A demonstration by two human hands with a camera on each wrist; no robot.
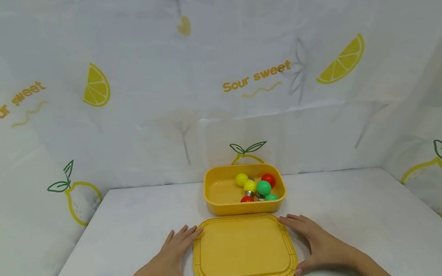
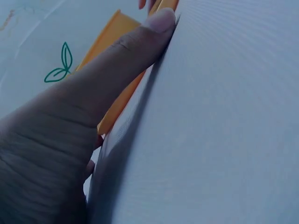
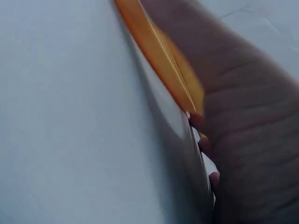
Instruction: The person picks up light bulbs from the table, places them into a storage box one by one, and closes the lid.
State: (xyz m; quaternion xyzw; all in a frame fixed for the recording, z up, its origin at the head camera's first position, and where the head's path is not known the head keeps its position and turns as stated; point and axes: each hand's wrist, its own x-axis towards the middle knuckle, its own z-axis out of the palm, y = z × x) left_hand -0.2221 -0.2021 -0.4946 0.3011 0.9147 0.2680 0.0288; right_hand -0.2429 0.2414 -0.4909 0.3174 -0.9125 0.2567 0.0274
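A yellow rectangular lid (image 1: pixel 244 250) with rounded corners lies flat on the white table. My left hand (image 1: pixel 168 263) is at its left side, with fingers spread. Those fingertips touch the far left corner, while the thumb reaches toward the near left corner. On the other side my right hand (image 1: pixel 320 245) mirrors this, its fingertips at the far right corner and its thumb at the near right one. Behind the lid stands a matching yellow box (image 1: pixel 224 209). Small round light bulbs in yellow, green and red lie in it, such as a green bulb (image 1: pixel 263 188), mostly toward the right.
The white table (image 1: pixel 373 221) extends to both sides of the lid and box. A white cloth (image 1: pixel 153 100) with lemon prints and lettering hangs behind the table and along its sides. The box stands close to the lid's far edge.
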